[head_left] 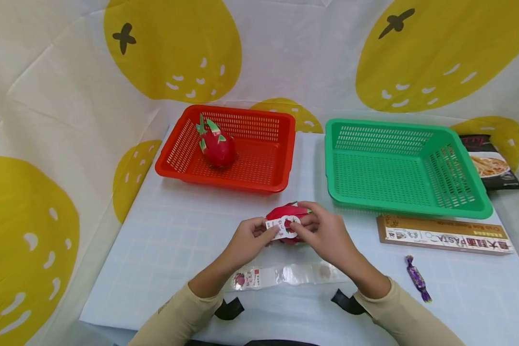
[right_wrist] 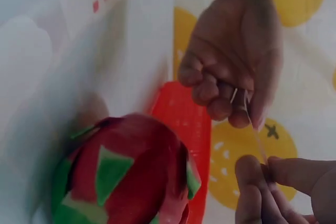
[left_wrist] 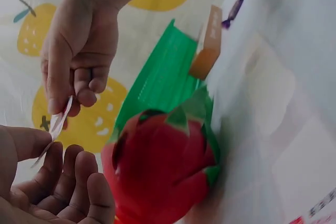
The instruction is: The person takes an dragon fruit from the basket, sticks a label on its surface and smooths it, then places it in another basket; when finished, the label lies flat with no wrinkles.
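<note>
Currently | left hand (head_left: 245,242), right hand (head_left: 330,238) | grip: both pinching white label (head_left: 281,223) | near dragon fruit (head_left: 284,211)

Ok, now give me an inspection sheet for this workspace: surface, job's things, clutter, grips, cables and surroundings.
Surface: pale table, under baskets and goods.
Job's things: white label, held apart from the near dragon fruit; label strip lying on the table; second dragon fruit inside the red basket.
Clutter: green basket; pasta box in front of it; purple candy; dark packet, partly hidden by the green basket.
Grips: left hand and right hand both pinch the white label.
Cables: nothing seen.
Surroundings: pale cloth with yellow print, behind and at left.
</note>
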`<act>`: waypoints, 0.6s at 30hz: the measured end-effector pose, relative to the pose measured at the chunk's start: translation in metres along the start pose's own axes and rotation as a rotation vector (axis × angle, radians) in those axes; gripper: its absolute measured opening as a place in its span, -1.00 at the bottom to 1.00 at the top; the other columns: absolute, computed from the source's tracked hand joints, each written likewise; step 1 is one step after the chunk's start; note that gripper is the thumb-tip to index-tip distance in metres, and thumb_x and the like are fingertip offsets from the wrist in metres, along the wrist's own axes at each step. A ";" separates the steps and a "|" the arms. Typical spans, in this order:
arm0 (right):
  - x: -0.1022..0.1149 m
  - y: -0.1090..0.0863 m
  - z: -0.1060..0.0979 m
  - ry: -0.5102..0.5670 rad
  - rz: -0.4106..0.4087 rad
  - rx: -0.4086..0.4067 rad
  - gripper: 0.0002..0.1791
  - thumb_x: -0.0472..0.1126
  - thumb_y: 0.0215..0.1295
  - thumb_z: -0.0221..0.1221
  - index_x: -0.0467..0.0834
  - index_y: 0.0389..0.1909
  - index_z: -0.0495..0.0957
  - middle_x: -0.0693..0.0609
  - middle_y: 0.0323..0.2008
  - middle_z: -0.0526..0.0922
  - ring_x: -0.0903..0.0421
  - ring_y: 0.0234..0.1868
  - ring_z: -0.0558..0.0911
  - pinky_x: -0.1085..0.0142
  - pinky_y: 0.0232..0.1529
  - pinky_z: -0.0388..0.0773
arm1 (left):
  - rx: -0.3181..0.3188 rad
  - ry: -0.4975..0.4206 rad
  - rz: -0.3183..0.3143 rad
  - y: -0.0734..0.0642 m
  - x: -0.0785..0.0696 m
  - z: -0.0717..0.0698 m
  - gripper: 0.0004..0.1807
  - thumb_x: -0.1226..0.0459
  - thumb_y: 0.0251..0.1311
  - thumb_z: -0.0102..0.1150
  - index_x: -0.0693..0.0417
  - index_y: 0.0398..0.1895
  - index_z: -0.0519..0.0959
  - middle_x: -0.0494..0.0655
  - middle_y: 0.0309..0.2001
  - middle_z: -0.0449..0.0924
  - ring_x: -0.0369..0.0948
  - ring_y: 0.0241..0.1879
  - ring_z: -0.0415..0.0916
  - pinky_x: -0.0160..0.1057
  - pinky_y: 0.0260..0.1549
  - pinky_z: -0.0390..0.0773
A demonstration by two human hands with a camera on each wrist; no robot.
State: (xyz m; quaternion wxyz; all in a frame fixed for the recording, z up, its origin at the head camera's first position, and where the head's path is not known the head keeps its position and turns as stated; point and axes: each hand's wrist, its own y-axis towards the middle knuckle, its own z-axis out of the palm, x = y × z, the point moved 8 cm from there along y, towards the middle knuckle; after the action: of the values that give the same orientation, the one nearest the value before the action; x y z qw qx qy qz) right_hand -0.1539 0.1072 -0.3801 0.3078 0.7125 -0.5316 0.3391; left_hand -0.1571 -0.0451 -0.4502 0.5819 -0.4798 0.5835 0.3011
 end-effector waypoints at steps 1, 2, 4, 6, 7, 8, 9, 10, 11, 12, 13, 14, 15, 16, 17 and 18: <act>-0.005 0.006 0.002 0.020 0.052 0.031 -0.62 -0.21 0.13 0.32 -0.28 -0.06 0.53 0.02 -0.47 0.70 0.21 -0.49 0.68 0.40 -0.46 0.59 | -0.022 -0.014 -0.011 0.005 0.001 -0.003 -0.73 0.15 0.22 0.19 0.22 -0.31 0.57 0.08 -0.39 0.59 0.04 -0.38 0.53 -0.29 -0.38 0.56; -0.010 0.012 0.004 0.036 0.097 0.066 -0.66 -0.19 0.16 0.29 -0.29 -0.10 0.54 0.01 -0.50 0.70 0.17 -0.51 0.68 0.38 -0.49 0.58 | -0.040 -0.032 -0.025 0.009 0.001 -0.007 -0.74 0.17 0.23 0.18 0.24 -0.34 0.56 0.05 -0.42 0.59 0.02 -0.41 0.52 -0.26 -0.38 0.57; -0.018 0.024 0.006 0.057 0.164 0.130 -0.77 -0.16 0.21 0.25 -0.27 -0.26 0.58 -0.02 -0.57 0.67 0.11 -0.56 0.65 0.34 -0.55 0.56 | -0.067 -0.060 -0.054 0.018 0.004 -0.013 -0.74 0.19 0.25 0.15 0.26 -0.39 0.54 0.00 -0.48 0.56 -0.06 -0.46 0.51 -0.22 -0.39 0.58; -0.022 0.036 0.007 0.038 0.178 0.160 -0.80 -0.15 0.22 0.23 -0.24 -0.42 0.59 -0.03 -0.66 0.62 0.07 -0.65 0.59 0.31 -0.60 0.51 | -0.096 -0.078 -0.080 0.027 0.008 -0.018 -0.73 0.20 0.26 0.13 0.26 -0.43 0.53 -0.07 -0.54 0.51 -0.12 -0.52 0.47 -0.21 -0.43 0.55; -0.024 0.040 0.008 0.024 0.185 0.173 -0.79 -0.15 0.22 0.22 -0.23 -0.47 0.59 -0.03 -0.68 0.59 0.08 -0.68 0.55 0.31 -0.63 0.49 | -0.107 -0.078 -0.092 0.031 0.010 -0.020 -0.73 0.19 0.26 0.13 0.25 -0.44 0.53 -0.09 -0.56 0.49 -0.14 -0.54 0.45 -0.23 -0.46 0.52; -0.025 0.044 0.008 0.005 0.186 0.184 -0.78 -0.15 0.21 0.22 -0.22 -0.51 0.58 -0.02 -0.70 0.57 0.10 -0.69 0.51 0.32 -0.63 0.47 | -0.117 -0.074 -0.104 0.034 0.013 -0.022 -0.73 0.19 0.26 0.13 0.25 -0.45 0.53 -0.10 -0.58 0.47 -0.15 -0.55 0.43 -0.25 -0.48 0.51; -0.026 0.047 0.009 -0.016 0.191 0.193 -0.76 -0.14 0.20 0.21 -0.22 -0.54 0.58 -0.01 -0.72 0.55 0.12 -0.71 0.47 0.33 -0.64 0.45 | -0.126 -0.067 -0.117 0.036 0.015 -0.023 -0.73 0.19 0.25 0.14 0.24 -0.46 0.54 -0.11 -0.59 0.45 -0.17 -0.56 0.41 -0.28 -0.51 0.48; -0.028 0.048 0.010 -0.042 0.194 0.202 -0.75 -0.13 0.19 0.21 -0.21 -0.57 0.57 0.01 -0.73 0.52 0.14 -0.71 0.44 0.35 -0.65 0.42 | -0.131 -0.053 -0.126 0.037 0.018 -0.024 -0.73 0.18 0.24 0.15 0.23 -0.47 0.55 -0.11 -0.60 0.44 -0.18 -0.58 0.38 -0.30 -0.53 0.44; -0.029 0.049 0.011 -0.064 0.198 0.207 -0.75 -0.13 0.18 0.21 -0.20 -0.59 0.56 0.03 -0.75 0.49 0.16 -0.71 0.41 0.36 -0.65 0.40 | -0.132 -0.034 -0.134 0.038 0.021 -0.025 -0.73 0.17 0.23 0.16 0.22 -0.47 0.56 -0.11 -0.61 0.43 -0.19 -0.59 0.36 -0.32 -0.56 0.41; -0.029 0.050 0.013 -0.075 0.203 0.215 -0.74 -0.13 0.17 0.20 -0.19 -0.61 0.56 0.05 -0.76 0.47 0.17 -0.71 0.40 0.37 -0.65 0.38 | -0.132 -0.018 -0.136 0.038 0.023 -0.025 -0.73 0.17 0.22 0.18 0.22 -0.48 0.57 -0.10 -0.62 0.42 -0.19 -0.60 0.34 -0.34 -0.58 0.38; -0.030 0.050 0.014 -0.086 0.205 0.218 -0.74 -0.13 0.16 0.20 -0.18 -0.63 0.55 0.07 -0.77 0.45 0.18 -0.71 0.39 0.38 -0.65 0.37 | -0.132 -0.003 -0.134 0.038 0.025 -0.026 -0.73 0.17 0.20 0.19 0.22 -0.49 0.58 -0.10 -0.63 0.41 -0.20 -0.61 0.32 -0.35 -0.59 0.35; -0.029 0.049 0.015 -0.093 0.198 0.216 -0.74 -0.13 0.15 0.20 -0.18 -0.64 0.54 0.08 -0.78 0.43 0.18 -0.71 0.38 0.38 -0.66 0.35 | -0.134 0.015 -0.129 0.038 0.026 -0.026 -0.72 0.16 0.19 0.21 0.22 -0.50 0.58 -0.09 -0.64 0.40 -0.21 -0.62 0.30 -0.36 -0.60 0.34; -0.029 0.049 0.016 -0.101 0.193 0.216 -0.74 -0.14 0.15 0.20 -0.17 -0.65 0.52 0.09 -0.79 0.41 0.18 -0.72 0.37 0.39 -0.67 0.33 | -0.135 0.032 -0.124 0.037 0.028 -0.026 -0.72 0.15 0.19 0.21 0.21 -0.49 0.59 -0.10 -0.65 0.41 -0.23 -0.62 0.30 -0.36 -0.61 0.33; -0.029 0.048 0.018 -0.106 0.186 0.214 -0.75 -0.14 0.14 0.20 -0.16 -0.65 0.52 0.09 -0.79 0.40 0.18 -0.72 0.36 0.39 -0.67 0.32 | -0.135 0.044 -0.120 0.037 0.029 -0.026 -0.72 0.14 0.18 0.22 0.21 -0.49 0.59 -0.11 -0.65 0.41 -0.24 -0.61 0.30 -0.36 -0.61 0.33; -0.028 0.047 0.019 -0.110 0.182 0.213 -0.74 -0.14 0.14 0.20 -0.15 -0.66 0.51 0.10 -0.80 0.39 0.18 -0.72 0.36 0.39 -0.67 0.31 | -0.134 0.054 -0.118 0.036 0.031 -0.026 -0.71 0.13 0.18 0.22 0.20 -0.48 0.59 -0.12 -0.64 0.42 -0.24 -0.60 0.31 -0.37 -0.60 0.33; -0.028 0.045 0.020 -0.115 0.179 0.214 -0.74 -0.14 0.14 0.21 -0.14 -0.66 0.50 0.10 -0.79 0.40 0.18 -0.71 0.37 0.39 -0.67 0.32 | -0.135 0.060 -0.115 0.035 0.032 -0.026 -0.71 0.13 0.18 0.22 0.20 -0.48 0.60 -0.12 -0.64 0.41 -0.24 -0.59 0.31 -0.36 -0.59 0.33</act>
State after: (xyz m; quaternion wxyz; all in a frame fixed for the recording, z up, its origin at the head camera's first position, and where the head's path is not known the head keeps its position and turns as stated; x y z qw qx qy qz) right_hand -0.2004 0.0953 -0.4114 0.1677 0.7091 -0.5709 0.3784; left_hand -0.1948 -0.0632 -0.4850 0.5469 -0.5593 0.5506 0.2913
